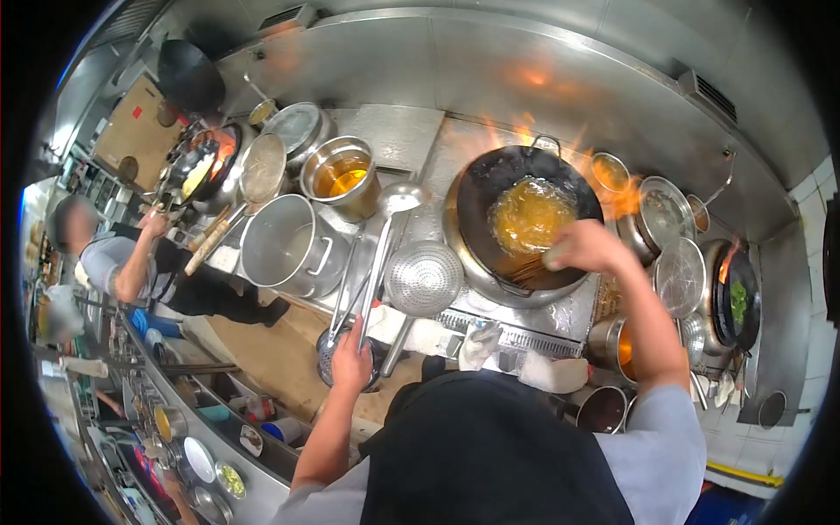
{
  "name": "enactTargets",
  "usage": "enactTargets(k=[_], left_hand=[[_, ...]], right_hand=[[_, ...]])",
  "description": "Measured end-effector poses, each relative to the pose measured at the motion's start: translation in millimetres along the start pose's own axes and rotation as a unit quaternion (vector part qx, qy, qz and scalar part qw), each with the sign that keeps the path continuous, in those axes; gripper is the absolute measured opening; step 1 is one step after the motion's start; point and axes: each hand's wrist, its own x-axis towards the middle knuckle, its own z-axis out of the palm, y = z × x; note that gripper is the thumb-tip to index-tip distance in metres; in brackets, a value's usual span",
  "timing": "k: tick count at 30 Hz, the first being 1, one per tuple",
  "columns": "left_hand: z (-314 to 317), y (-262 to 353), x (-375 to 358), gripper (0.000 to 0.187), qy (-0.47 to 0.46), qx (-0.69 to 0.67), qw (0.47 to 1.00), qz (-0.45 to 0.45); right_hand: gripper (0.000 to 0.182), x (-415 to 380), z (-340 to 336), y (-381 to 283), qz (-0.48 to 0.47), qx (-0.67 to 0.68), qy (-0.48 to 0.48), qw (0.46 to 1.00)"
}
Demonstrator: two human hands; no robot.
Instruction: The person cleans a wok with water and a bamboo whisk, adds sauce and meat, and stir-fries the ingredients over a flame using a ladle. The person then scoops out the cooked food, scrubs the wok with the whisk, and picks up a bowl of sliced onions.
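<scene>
My right hand [591, 248] is closed around a bamboo wok brush [523, 272], its bristles down inside a dark wok [483, 188]. Foamy yellowish liquid [532, 215] fills the wok's bottom, and flames rise behind its far rim. At the lower left, my left hand [352, 360] grips the handle end of a long steel ladle [404, 198], whose bowl rests near the wok's left side. Another long metal handle lies beside the ladle's, close to my left fingers. Right of the ladle is a perforated skimmer [423, 278].
An empty steel pot [282, 241] and a pot of amber oil [343, 178] stand left of the wok. On the right are a wire strainer [679, 276] and another wok with greens [739, 302]. A co-worker [122, 262] handles a flaming wok at far left.
</scene>
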Motion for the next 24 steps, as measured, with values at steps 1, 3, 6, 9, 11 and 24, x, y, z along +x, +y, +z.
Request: enactTargets(k=[1,3,6,9,11,24], left_hand=[[8.9,-5.6,0.7,0.077,0.004,-0.001,1.0,0.003],[23.6,-6.0,1.7,0.076,-0.016,-0.006,1.0,-0.008],[50.4,-10.9,2.8,0.075,-0.043,-0.025,0.998,-0.043],[53.4,-11.0,4.5,0.075,-0.053,-0.024,0.997,-0.055],[62.9,-23.6,8.0,0.073,-0.054,-0.032,0.997,-0.048],[50.3,15.0,31.1,0.064,-0.045,-0.057,0.997,0.009]], right_hand=[[0.046,41.1,28.1,5.3,-0.043,-0.055,-0.02,0.997],[0.046,126.5,74.0,6.1,0.045,-0.036,0.126,0.99],[0.048,203.6,128.3,-0.4,0.131,-0.01,0.357,0.925],[0.047,164.9,109.4,-54.3,0.131,-0.016,0.21,0.969],[0.041,100.4,60.0,-86.3,0.015,-0.06,0.046,0.997],[0.046,92.4,82.8,-9.0,0.038,0.032,0.081,0.995]])
